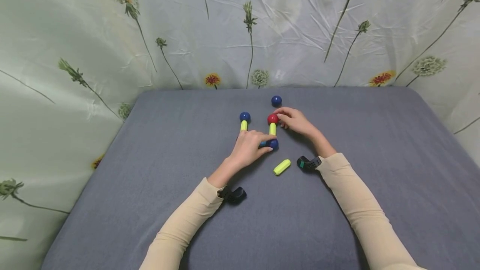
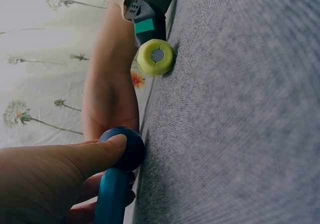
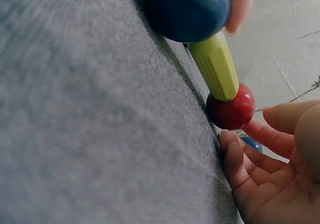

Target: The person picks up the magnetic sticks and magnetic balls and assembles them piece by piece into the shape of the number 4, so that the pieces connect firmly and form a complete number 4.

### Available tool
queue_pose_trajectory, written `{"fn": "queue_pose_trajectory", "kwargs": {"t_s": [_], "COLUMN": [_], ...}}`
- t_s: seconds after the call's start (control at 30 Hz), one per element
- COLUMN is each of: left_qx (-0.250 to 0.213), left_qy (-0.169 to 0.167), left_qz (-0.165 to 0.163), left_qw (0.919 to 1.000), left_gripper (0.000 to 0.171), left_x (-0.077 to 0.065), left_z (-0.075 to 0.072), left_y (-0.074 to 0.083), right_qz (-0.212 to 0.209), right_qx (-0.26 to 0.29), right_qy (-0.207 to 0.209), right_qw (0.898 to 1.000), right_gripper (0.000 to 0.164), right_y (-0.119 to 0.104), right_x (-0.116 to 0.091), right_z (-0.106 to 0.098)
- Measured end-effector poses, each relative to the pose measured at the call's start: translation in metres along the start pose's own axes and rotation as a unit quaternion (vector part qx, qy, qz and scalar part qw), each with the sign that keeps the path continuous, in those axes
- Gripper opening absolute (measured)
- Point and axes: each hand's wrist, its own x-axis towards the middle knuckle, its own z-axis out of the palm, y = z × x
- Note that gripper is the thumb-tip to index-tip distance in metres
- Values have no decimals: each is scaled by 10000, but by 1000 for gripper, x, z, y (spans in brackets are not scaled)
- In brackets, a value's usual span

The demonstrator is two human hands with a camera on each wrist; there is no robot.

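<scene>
The left hand [image 1: 248, 147] pinches a blue ball [image 1: 273, 143] on the worktop [image 1: 150, 157], and a yellow rod [image 1: 272, 129] runs between it and the red ball [image 1: 273, 118]! Right hand [image 1: 295, 121] beside the red one, thumb and fingers apart; contact's hard to judge. Another blue ball [image 1: 276, 101] sits beyond.

Loose ball [image 1: 276, 101] behind the ball-and-rod assembly [image 1: 272, 129], loose rod [image 1: 282, 167] before it, all on the cloth [image 1: 285, 220], backdrop [image 1: 225, 49] behind

Homelike spot, exact room unclear — flower-print drapes [image 1: 217, 53] around grey cloth-covered table [image 1: 285, 220].
</scene>
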Motion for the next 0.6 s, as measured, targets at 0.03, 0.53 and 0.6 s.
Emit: {"fn": "queue_pose_trajectory", "kwargs": {"t_s": [0.03, 0.53, 0.6], "left_qx": [-2, 31, 8], "left_qy": [4, -231, -221], "left_qz": [0, -218, -210], "left_qw": [10000, 9995, 9995], "left_gripper": [34, 38, 38], "left_x": [0, -1, -1], "left_z": [0, -1, -2], "left_y": [0, 3, 3], "right_qz": [42, 873, 869], "right_qx": [39, 518, 517], "right_qy": [9, 70, 9], "right_qw": [10000, 9948, 9949], "right_gripper": [37, 34, 34], "right_y": [0, -8, -8], "right_x": [-1, -24, -27], "right_z": [0, -5, -6]}}
